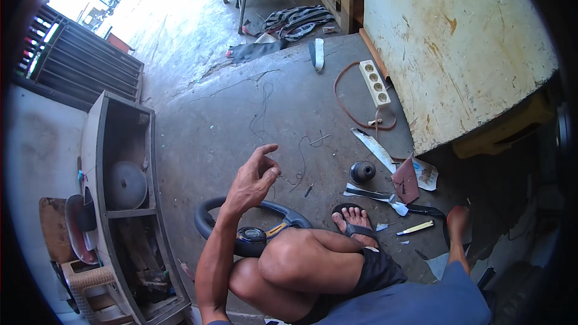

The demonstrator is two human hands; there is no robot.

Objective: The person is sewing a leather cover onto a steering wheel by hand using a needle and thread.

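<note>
The steering wheel (251,235) is set nearward of the closer left hand (256,176), fingers parted. The right hand (459,219) cannot be read.

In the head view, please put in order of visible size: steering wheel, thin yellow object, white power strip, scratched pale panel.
1. Scratched pale panel
2. Steering wheel, partly covered
3. White power strip
4. Thin yellow object

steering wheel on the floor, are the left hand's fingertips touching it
Apart: in the head view, bare floor shows between the fingertips of the raised left hand and the steering wheel.
</note>
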